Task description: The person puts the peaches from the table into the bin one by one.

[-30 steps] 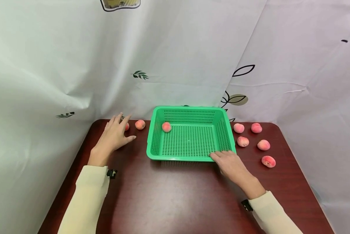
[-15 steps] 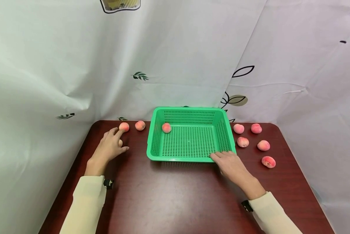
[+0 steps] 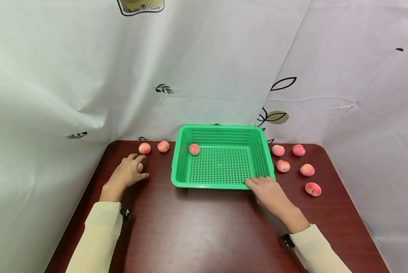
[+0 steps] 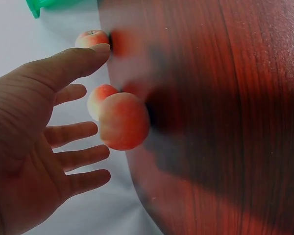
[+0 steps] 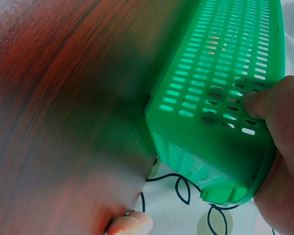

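Note:
A green perforated basket [image 3: 224, 185] stands at the middle of the dark red table [image 3: 204, 227], with one peach [image 3: 194, 149] in its far left corner. My right hand [image 3: 265, 188] grips the basket's near right corner; in the right wrist view its thumb [image 5: 259, 100] presses on the basket wall [image 5: 206, 117]. My left hand [image 3: 130, 171] lies open left of the basket, fingers spread beside a peach [image 4: 123, 121] that peeks out at its fingertips [image 3: 140, 167]. Two more peaches [image 3: 144, 148] [image 3: 163, 146] sit farther back.
Several peaches lie right of the basket, the nearest to me [image 3: 313, 189] close to the table's right edge. A pale curtain [image 3: 88, 76] hangs close behind and along the left side of the table.
My left hand has drawn back from the two far peaches toward me and now lies beside a nearer peach. The right hand and the basket have not moved.

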The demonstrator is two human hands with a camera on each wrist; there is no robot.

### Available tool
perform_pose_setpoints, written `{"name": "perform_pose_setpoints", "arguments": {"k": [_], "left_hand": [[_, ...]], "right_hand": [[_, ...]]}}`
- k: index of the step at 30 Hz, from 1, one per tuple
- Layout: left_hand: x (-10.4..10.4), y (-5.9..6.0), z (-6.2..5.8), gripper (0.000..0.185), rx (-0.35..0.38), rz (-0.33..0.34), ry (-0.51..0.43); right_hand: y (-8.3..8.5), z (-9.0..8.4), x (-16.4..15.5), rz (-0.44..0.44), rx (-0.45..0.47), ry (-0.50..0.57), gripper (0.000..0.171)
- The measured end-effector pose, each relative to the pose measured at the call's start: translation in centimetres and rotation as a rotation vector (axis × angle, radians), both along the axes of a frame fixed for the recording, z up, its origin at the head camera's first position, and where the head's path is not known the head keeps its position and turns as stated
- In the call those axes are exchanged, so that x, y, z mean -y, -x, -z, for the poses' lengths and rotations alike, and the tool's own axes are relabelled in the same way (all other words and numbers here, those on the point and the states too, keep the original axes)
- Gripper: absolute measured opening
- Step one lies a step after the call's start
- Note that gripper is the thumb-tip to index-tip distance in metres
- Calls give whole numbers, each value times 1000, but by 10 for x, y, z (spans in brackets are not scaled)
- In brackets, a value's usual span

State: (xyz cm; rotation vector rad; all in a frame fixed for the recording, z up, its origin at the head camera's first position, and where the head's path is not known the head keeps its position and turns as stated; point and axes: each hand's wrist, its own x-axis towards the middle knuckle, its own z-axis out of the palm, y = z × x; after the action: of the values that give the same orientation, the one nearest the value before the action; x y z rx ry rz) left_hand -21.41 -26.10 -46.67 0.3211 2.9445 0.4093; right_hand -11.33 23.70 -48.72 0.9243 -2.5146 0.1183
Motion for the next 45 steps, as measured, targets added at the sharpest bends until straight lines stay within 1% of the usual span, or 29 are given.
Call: {"name": "perform_pose_setpoints", "arguments": {"k": [3, 10, 16, 21, 28, 33, 42, 45], "left_hand": [[0, 3, 3, 74, 12, 5, 5], [0, 8, 11, 74, 54, -1, -20], [-1, 9, 17, 72, 61, -4, -27], [0, 9, 19, 67, 61, -6, -26], [2, 8, 23, 54, 28, 22, -19], [3, 8, 25, 44, -29, 50, -20], [4, 9, 28, 28, -92, 68, -27], [4, 10, 29, 22, -95, 64, -20]], "right_hand": [[0, 1, 0, 0, -2, 3, 20], [1, 4, 0, 5, 2, 2, 19], [0, 3, 0, 11, 7, -3, 18], [0, 3, 1, 9, 4, -4, 16], [0, 2, 1, 17, 12, -6, 16], [0, 1, 1, 19, 17, -13, 16], [0, 1, 1, 12, 9, 1, 19], [0, 1, 1, 9, 1, 5, 18]]}}
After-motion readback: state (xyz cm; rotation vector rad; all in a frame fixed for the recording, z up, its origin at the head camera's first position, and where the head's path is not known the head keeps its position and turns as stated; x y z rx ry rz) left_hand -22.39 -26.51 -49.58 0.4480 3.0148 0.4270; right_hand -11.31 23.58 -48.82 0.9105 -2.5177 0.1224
